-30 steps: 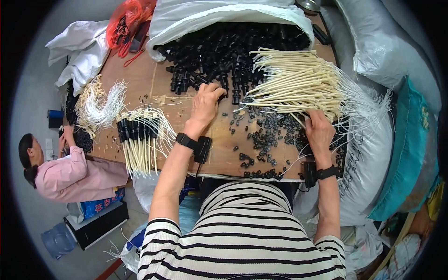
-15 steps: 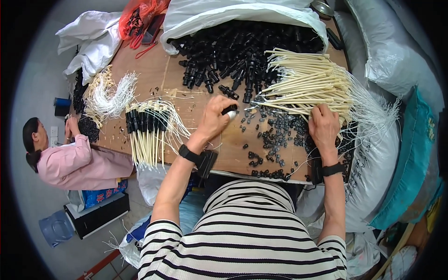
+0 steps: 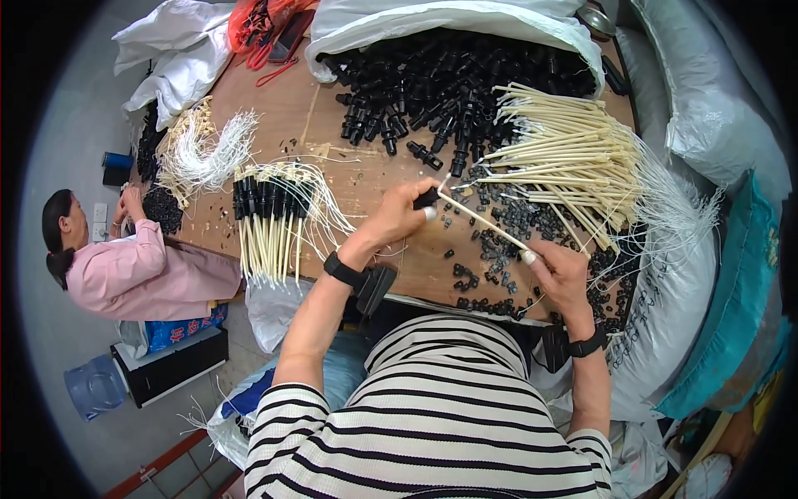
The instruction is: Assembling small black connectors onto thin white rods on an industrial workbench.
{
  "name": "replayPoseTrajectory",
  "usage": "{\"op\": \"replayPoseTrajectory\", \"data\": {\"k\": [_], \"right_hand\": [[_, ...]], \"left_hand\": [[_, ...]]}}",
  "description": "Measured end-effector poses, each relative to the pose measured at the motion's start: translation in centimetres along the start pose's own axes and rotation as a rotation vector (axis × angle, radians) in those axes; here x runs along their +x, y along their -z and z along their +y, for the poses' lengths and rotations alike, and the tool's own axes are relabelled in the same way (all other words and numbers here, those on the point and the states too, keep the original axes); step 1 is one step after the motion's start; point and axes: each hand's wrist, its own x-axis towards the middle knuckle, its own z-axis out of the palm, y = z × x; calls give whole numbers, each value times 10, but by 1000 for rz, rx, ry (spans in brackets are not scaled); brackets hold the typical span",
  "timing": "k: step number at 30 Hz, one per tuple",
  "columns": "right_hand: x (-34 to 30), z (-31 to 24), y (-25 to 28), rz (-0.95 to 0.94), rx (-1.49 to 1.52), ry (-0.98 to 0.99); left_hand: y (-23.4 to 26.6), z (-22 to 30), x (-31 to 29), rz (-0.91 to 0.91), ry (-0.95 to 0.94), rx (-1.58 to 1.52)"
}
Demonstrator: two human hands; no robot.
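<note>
My left hand (image 3: 401,214) is closed on a small black plastic fitting (image 3: 426,199) above the middle of the table. A thin cream-coloured tube (image 3: 485,222) slants between my hands; my right hand (image 3: 562,273) grips its nearer end. The tube's white-tipped far end is beside the fitting; I cannot tell whether it has entered it. To the right lies a large pile of similar cream tubes (image 3: 573,162) with white wires trailing off. Beneath my right hand and the tube, many tiny black clips (image 3: 496,270) are scattered. Another black fitting (image 3: 425,155) lies just beyond my left hand.
A white sack (image 3: 465,18) spills black fittings (image 3: 449,79) at the back. Black fittings joined to cream tubes (image 3: 273,218) lie in a row at left, near a white wire bundle (image 3: 218,156). Another person in pink (image 3: 125,270) works far left. Stuffed sacks (image 3: 715,91) line the right.
My right hand has drawn a cream tube from the pile and brought it nearer and left, toward the fitting in my left hand. The view has shifted slightly.
</note>
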Motion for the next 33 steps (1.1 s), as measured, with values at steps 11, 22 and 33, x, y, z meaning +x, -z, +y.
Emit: {"op": "replayPoseTrajectory", "data": {"k": [11, 22, 33], "right_hand": [[28, -17, -41, 58, 9, -79], [17, -37, -25, -73, 693, -188], [18, -24, -67, -11, -200, 160]], "left_hand": [[-29, 49, -23, 41, -481, 493], [-20, 24, -15, 127, 87, 175], [-39, 29, -10, 122, 88, -185]]}}
